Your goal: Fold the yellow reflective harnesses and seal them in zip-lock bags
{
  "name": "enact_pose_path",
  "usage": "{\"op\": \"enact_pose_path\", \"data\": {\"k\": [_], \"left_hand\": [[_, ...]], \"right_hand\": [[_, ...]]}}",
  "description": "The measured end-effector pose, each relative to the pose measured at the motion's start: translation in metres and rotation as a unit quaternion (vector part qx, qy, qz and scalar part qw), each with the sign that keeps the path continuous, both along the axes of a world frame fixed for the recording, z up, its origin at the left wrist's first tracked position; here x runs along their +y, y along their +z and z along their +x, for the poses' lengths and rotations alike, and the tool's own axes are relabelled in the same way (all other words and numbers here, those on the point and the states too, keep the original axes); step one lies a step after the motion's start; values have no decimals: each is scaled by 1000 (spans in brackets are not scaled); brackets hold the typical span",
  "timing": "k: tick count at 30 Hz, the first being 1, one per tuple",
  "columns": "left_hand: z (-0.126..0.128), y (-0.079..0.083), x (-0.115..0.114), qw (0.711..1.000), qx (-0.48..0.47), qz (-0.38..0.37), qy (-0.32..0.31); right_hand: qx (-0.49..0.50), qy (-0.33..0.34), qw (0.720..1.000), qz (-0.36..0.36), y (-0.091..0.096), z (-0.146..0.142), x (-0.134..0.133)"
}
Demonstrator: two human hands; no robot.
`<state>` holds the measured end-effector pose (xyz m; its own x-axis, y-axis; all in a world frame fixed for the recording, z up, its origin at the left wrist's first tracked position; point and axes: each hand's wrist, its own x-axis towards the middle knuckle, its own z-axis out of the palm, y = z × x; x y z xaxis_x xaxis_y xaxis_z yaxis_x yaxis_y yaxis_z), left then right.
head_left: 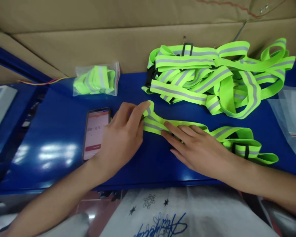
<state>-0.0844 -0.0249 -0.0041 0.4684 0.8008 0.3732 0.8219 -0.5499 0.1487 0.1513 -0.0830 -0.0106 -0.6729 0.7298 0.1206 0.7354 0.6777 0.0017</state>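
one lime strap (153, 126) sits in left hand (125, 131), under right hand (196, 143).

The left hand (124, 130) curls into a pinch; the right hand (194, 143) lies outstretched, palm down.

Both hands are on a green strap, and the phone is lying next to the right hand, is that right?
Not quite: the head view shows the phone next to the left hand, not the right hand. Both hands are on a green strap.
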Motion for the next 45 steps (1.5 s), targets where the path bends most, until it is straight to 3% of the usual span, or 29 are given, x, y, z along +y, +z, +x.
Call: {"op": "enact_pose_path", "data": {"k": [6, 8, 13, 15, 19, 22, 24, 27, 30, 33, 37, 41, 45], "left_hand": [[13, -10, 1, 994, 88, 29, -58], [17, -9, 1, 994, 66, 9, -85], [17, -4, 0, 970, -61, -124, -199], [14, -5, 4, 971, -104, -135, -166], [9, -11, 19, 977, -121, -177, -23], [7, -13, 27, 955, -122, -271, 3], [8, -13, 28, 948, -120, -296, 6], [8, -9, 26, 957, -109, -267, 10], [3, -4, 23, 980, -78, -183, 6], [-3, -1, 18, 997, -5, -75, 22], [1, -5, 14, 992, 119, 28, 31], [8, -10, 16, 984, 175, 26, 8], [5, -7, 14, 993, 106, -42, -40]], "right_hand": [[111, 12, 990, -80, -9, 1, 15], [133, 5, 987, -93, -9, 2, 17], [129, -17, 985, -110, -7, 3, 18], [138, -16, 984, -114, -8, 4, 19], [154, 4, 983, -105, -13, 5, 21], [157, 21, 983, -97, -12, 6, 19], [159, 28, 982, -101, -8, 7, 15], [146, 16, 983, -107, 1, 11, 9], [109, 6, 992, -68, 6, 15, 6], [76, -12, 996, -52, 4, 18, 6], [46, -24, 998, -46, -2, 17, 5], [66, -32, 996, -41, -2, 17, 4], [124, -52, 988, -79, 1, 21, 10]]}}
